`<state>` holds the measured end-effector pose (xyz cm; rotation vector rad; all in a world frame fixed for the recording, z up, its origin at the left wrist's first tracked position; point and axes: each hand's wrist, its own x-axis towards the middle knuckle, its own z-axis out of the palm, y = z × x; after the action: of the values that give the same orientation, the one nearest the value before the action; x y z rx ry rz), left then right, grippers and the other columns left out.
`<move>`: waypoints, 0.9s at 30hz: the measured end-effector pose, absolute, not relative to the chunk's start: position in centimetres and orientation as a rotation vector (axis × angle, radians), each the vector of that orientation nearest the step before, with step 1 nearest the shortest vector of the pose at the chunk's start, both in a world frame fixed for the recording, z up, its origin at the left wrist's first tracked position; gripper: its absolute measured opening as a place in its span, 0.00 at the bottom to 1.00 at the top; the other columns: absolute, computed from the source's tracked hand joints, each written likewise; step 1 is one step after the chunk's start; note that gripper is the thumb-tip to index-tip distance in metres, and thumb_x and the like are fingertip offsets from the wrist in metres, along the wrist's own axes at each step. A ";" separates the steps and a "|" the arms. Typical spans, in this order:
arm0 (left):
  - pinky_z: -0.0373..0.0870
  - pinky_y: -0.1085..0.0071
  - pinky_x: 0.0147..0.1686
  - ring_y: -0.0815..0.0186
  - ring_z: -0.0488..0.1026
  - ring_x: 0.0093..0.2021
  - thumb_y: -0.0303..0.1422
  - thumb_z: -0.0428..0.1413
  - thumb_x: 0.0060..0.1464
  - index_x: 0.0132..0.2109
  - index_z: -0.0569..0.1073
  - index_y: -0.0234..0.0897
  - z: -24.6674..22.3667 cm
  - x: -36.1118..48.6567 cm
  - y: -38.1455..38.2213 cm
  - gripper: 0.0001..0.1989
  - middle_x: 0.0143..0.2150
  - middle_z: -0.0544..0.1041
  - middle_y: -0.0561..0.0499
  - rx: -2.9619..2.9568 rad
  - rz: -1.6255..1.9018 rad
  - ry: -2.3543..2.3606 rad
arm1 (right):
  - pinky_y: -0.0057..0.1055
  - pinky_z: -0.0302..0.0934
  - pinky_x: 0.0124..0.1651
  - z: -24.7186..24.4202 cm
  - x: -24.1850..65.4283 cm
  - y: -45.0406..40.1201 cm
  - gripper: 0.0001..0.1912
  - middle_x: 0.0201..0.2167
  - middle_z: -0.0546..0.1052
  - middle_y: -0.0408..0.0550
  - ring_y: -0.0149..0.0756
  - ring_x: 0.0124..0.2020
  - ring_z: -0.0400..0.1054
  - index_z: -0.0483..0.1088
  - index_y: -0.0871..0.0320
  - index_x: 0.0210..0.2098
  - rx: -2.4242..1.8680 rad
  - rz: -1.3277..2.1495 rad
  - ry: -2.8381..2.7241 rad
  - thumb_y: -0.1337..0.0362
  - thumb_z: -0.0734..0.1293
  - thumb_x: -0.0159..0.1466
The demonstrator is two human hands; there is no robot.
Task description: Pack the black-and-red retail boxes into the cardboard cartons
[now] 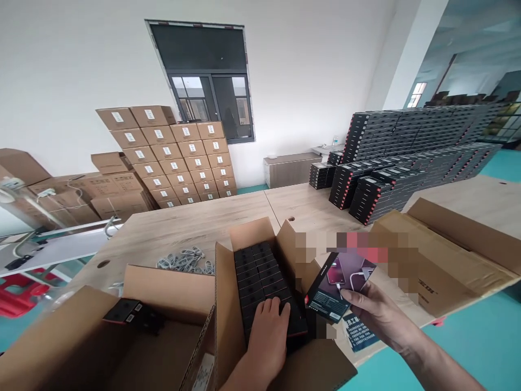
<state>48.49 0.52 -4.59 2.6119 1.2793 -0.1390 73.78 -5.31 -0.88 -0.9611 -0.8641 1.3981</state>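
Observation:
My right hand (368, 304) pinches a dark printed retail box (336, 285) by its lower right edge, raised beside the middle carton. A phone and a white charging cable are pictured on its face. In the open middle carton (224, 293), small black boxes (260, 271) stand packed in two rows. My left hand (271, 328) reaches into this carton and rests on the black boxes, its thumb apart from the fingers. The fingertips press on the box tops; whether they grip one is hard to see. Blurred squares cover the area behind the held box.
Another open carton (169, 282) at the left has a few black boxes (132, 315) in it. Coiled grey cables (185, 260) lie on the wooden table (211, 220). Stacks of black boxes (378, 195) and an open carton (439, 271) stand at the right. Sealed cartons (175, 157) line the wall.

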 end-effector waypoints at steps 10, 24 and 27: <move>0.64 0.52 0.52 0.48 0.67 0.55 0.28 0.59 0.47 0.49 0.75 0.36 -5.2 49.0 0.7 0.20 0.55 0.72 0.40 2.559 -0.029 1.392 | 0.45 0.64 0.59 2.0 71.7 -5.9 0.22 0.45 0.82 0.51 0.49 0.49 0.74 0.79 0.57 0.49 -1.133 1.562 -1.316 0.56 0.75 0.57; 0.65 0.56 0.49 0.48 0.68 0.53 0.34 0.69 0.39 0.45 0.78 0.37 -4.3 48.9 2.3 0.22 0.52 0.74 0.41 2.402 -0.152 1.566 | 0.33 0.66 0.42 -3.4 70.2 -3.8 0.12 0.31 0.77 0.43 0.39 0.34 0.68 0.77 0.54 0.34 -1.393 1.467 -1.527 0.63 0.74 0.49; 0.66 0.55 0.48 0.47 0.69 0.53 0.32 0.69 0.39 0.45 0.78 0.36 -3.9 49.1 2.2 0.22 0.52 0.74 0.40 2.404 -0.158 1.569 | 0.33 0.66 0.40 -3.2 69.7 -4.2 0.11 0.29 0.76 0.43 0.38 0.33 0.67 0.78 0.53 0.34 -1.317 1.522 -1.447 0.62 0.75 0.50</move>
<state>49.13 2.23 -3.94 2.4036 1.5690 -0.1578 69.69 -4.17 -3.23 -1.3169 -1.4466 1.5218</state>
